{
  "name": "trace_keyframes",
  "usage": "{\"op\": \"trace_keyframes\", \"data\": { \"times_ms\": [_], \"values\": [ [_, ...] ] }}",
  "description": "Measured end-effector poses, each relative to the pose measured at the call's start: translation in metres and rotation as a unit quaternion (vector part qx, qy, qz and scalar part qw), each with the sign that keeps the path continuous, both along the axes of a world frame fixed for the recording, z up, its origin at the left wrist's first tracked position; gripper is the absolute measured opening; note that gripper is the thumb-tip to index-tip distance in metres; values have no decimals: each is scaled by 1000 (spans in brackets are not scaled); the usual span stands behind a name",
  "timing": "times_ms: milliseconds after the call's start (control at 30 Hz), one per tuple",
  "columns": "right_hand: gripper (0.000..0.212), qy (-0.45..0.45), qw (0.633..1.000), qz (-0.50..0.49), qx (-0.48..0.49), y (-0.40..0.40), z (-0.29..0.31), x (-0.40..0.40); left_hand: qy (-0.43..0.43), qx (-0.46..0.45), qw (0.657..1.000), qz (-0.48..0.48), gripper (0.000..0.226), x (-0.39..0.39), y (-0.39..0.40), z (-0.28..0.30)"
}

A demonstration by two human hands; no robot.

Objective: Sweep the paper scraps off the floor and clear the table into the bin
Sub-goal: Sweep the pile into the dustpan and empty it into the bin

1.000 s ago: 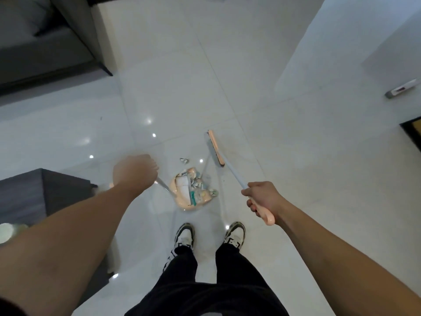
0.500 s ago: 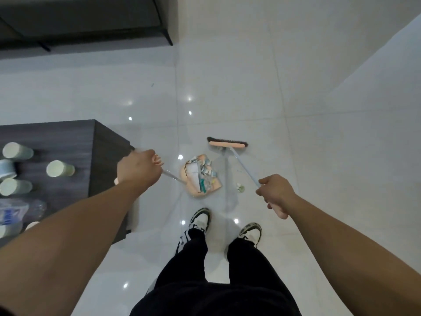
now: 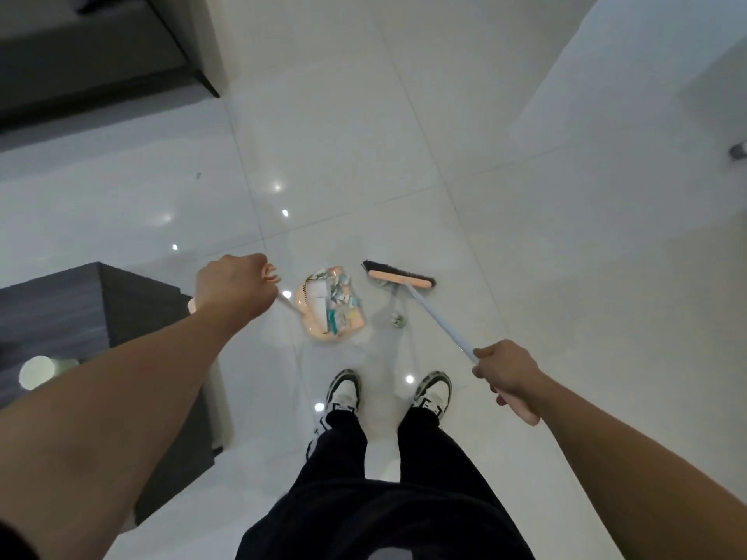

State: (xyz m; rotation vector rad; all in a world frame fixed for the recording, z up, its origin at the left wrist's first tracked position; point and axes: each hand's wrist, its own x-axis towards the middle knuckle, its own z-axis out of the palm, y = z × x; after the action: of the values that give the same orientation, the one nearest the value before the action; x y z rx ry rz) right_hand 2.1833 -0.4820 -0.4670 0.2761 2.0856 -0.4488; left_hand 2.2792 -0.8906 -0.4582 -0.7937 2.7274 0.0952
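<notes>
My left hand (image 3: 232, 286) grips the top of the dustpan's long handle. The peach dustpan (image 3: 329, 307) rests on the white tiled floor in front of my feet, filled with several paper scraps. My right hand (image 3: 507, 379) grips the pale blue broom handle (image 3: 436, 317). The broom head (image 3: 398, 276), peach with dark bristles, touches the floor just right of the dustpan. One small crumpled scrap (image 3: 398, 321) lies loose on the floor between the broom head and my right shoe. A dark table (image 3: 77, 313) is at my left, with a paper cup (image 3: 38, 371) on it.
A dark sofa base (image 3: 101, 62) stands at the far left. A white wall corner (image 3: 646, 74) rises at the right, with a small grey object (image 3: 739, 149) by the edge. My shoes (image 3: 343, 392) stand behind the dustpan. Open floor stretches ahead.
The view has swung right, so less of the table shows. The broom head has shifted a little to the right of the dustpan. Both hands keep their grips.
</notes>
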Motion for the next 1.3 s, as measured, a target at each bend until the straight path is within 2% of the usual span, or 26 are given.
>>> {"op": "trace_keyframes", "data": {
  "times_ms": [167, 367, 500, 633, 733, 867, 933, 1067, 1167, 1300],
  "values": [
    [31, -17, 997, -77, 7, 40, 19, 32, 10, -19, 996, -87, 12, -45, 12, 4],
    [35, 1, 980, -186, -65, 54, 34, 59, 22, -28, 991, -129, 17, -71, 6, 11],
    [30, 13, 975, -212, -69, 39, 27, 63, 4, -28, 989, -147, 21, -62, -5, 12],
    [6, 14, 967, -243, -82, 13, 19, 58, 9, -10, 990, -140, 23, -46, -9, 12],
    [21, -14, 951, -293, -97, -5, 10, 60, 3, -9, 989, -150, 21, -29, -7, 7],
    [17, -52, 951, -286, -109, -30, 3, 75, 0, -2, 989, -149, 16, -6, 11, -6],
    [7, -64, 941, -308, -127, -38, 3, 84, -7, 1, 989, -145, 12, -4, 14, -9],
    [39, -103, 916, -347, -172, -35, 11, 83, -3, 1, 990, -141, 13, -8, 13, -9],
    [47, -95, 927, -317, -178, -34, 21, 73, 0, 2, 990, -138, 13, -9, 11, -10],
    [58, -31, 945, -283, -162, -54, 12, 68, 9, -5, 990, -142, 12, -7, 11, -12]
  ]
}}
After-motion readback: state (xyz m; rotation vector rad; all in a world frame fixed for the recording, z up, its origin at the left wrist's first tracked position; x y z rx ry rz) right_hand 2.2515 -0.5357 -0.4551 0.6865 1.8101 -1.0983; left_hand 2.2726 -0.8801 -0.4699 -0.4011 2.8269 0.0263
